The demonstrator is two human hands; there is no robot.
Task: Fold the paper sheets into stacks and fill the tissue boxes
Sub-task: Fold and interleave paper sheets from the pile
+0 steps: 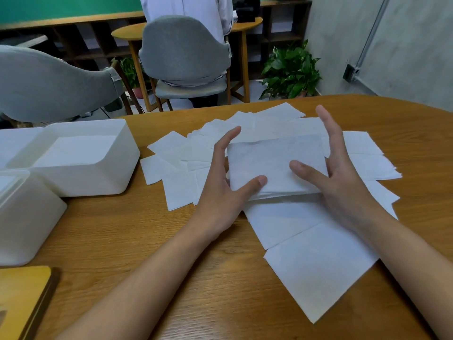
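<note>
Toward the worktop's far edge, the left hand (224, 182) and right hand (339, 177), fingers straight, flanked the folded stack (274, 158), thumbs on top. Squaring its edges evenly should ease it into the tissue box (117, 168) by the left edge.

My left hand (220, 192) covers the left edge of the folded stack (274, 163), and the stack hides part of the loose sheets (318, 266) beneath. How many sheets it holds, I cannot tell. At the left edge of the desk (220, 290) the near white box (29, 217) is cut off. So is the yellow wooden piece (22, 298) at the near-left corner, which I cannot identify.
</note>
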